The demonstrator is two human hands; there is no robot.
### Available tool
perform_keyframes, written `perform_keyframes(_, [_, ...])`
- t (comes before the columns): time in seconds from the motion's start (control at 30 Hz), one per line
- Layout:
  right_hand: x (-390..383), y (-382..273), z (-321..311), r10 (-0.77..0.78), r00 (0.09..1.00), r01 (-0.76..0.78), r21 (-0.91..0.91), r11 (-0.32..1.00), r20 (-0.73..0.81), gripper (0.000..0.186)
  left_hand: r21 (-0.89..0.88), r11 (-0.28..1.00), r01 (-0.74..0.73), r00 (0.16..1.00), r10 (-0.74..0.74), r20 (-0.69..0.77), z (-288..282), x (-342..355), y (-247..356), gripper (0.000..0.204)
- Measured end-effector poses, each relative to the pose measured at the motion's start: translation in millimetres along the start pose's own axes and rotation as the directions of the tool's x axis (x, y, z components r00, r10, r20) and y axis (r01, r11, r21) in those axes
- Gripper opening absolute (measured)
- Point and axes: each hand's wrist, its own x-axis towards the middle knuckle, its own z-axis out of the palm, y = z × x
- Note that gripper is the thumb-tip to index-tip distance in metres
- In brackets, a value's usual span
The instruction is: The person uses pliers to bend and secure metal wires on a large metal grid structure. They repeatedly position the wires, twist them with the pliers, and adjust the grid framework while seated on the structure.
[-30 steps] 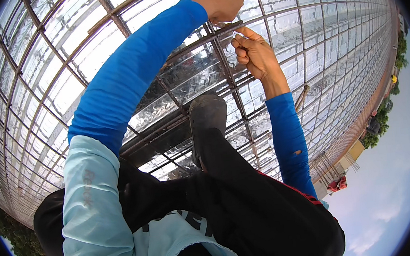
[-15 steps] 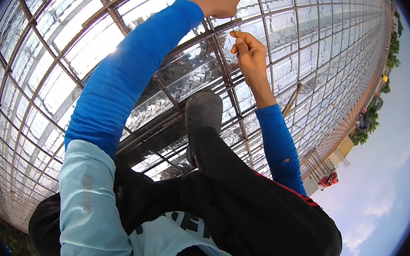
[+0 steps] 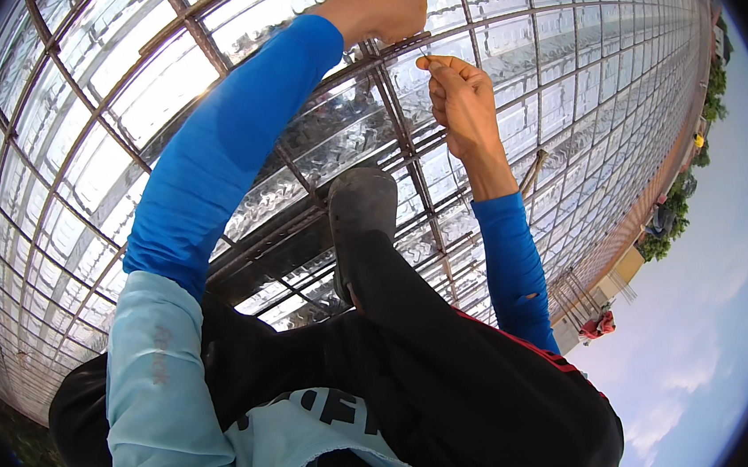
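Note:
My left hand (image 3: 385, 8) is closed in a fist right above a crossing of steel reinforcing bars (image 3: 391, 99); what it grips, if anything, is hidden behind the fingers. Just below and to its right, my right hand (image 3: 467, 105) pinches a thin tie wire (image 3: 426, 54) between thumb and forefinger, close to the end of a short bar lying along the mesh. A thin strand also hangs beneath the right palm. Both forearms wear blue sleeves.
The rebar mesh spreads over shiny corrugated metal decking (image 3: 502, 71). My dark shoe (image 3: 362, 203) rests on the bars below my hands. A brown rod (image 3: 532, 172) sticks up beside my right wrist. Far right are trees (image 3: 665, 230) and a red shape (image 3: 597, 325) at the edge.
My left hand has shifted slightly left and down. My right hand has turned a little and its fingers are curled in more, still pinching the wire.

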Motion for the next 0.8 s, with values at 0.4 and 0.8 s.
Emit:
perform_keyframes(0.4, [10,-14,-9,-0.043,0.999,0.045,-0.098,0.994,0.021,0.016,-0.052,0.988,0.149,0.983,-0.153,-0.102,-4,-20,12,0.022])
perform_keyframes(0.8, [14,-2,-7,-0.298,0.952,0.300,-0.398,0.867,0.068,0.019,0.096,0.990,0.103,0.929,-0.061,-0.365,17,-34,30,0.010])
